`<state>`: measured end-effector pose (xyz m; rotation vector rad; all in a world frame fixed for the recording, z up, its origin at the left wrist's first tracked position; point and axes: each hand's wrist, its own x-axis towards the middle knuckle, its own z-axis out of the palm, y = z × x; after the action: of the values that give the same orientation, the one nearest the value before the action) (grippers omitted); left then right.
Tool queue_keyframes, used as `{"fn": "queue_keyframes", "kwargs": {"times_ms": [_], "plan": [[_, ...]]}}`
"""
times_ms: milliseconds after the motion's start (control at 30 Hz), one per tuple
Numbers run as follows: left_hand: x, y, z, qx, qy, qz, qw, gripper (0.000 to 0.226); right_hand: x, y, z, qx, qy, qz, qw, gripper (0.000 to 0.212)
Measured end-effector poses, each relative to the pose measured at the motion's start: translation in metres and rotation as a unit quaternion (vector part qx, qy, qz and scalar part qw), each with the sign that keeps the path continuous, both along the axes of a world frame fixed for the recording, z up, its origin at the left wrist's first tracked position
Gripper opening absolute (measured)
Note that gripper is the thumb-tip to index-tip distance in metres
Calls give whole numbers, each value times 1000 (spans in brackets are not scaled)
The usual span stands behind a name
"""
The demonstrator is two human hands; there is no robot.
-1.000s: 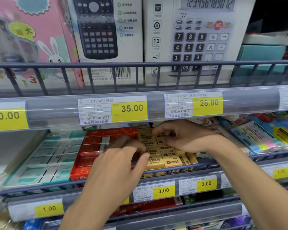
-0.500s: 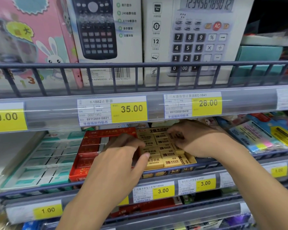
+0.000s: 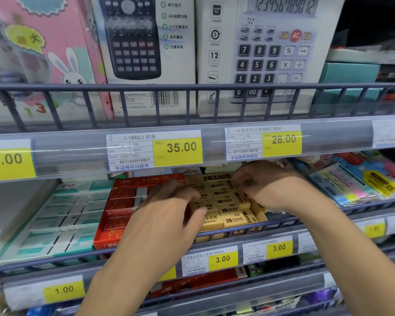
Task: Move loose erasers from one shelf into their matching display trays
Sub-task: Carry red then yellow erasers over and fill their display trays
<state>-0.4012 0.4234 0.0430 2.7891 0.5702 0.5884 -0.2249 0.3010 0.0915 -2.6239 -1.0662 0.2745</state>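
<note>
Where the shelf (image 3: 283, 221) meets its left end, a teal tray (image 3: 53, 224) of white erasers is seen, and just beside it a red tray (image 3: 121, 208). The left hand (image 3: 167, 215) is held over the seam between the red tray and the yellow tray (image 3: 259, 214), fingers curled, thumb laid against a yellow eraser (image 3: 211, 221) at the front edge. Yellow erasers (image 3: 224, 201) are packed in rows there. The right hand (image 3: 267, 185) is curled at the tray's rear right corner; whether anything is pinched cannot be told.
</note>
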Motion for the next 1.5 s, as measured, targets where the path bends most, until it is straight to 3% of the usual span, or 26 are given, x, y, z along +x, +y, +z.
{"fn": "queue_keyframes", "kwargs": {"times_ms": [200, 367, 533, 733, 867, 1233, 1400, 1500], "plan": [[-1, 1, 0, 1, 16, -25, 1000, 40, -13, 3, 4, -88, -40, 6, 995, 37], [2, 5, 5, -19, 40, -55, 997, 32, -19, -10, 18, -43, 10, 9, 999, 39], [10, 13, 12, -39, 81, -87, 992, 28, -24, -17, 21, -59, 7, -1, 998, 29], [17, 13, 13, -32, 107, -87, 990, 25, -29, -12, 16, -72, 8, -3, 997, 31], [17, 14, 12, -39, 106, -87, 990, 24, -31, -21, 18, -25, 81, -8, 996, 29], [13, 14, 12, -43, 93, -92, 991, 25, -38, -11, 24, -116, -13, 29, 993, 29], [11, 12, 12, -28, 84, -92, 992, 29, -31, -24, 14, -29, 41, 31, 998, 30], [9, 10, 14, -28, 88, -90, 992, 35, -28, -22, 5, -53, -41, 44, 997, 36]]}}
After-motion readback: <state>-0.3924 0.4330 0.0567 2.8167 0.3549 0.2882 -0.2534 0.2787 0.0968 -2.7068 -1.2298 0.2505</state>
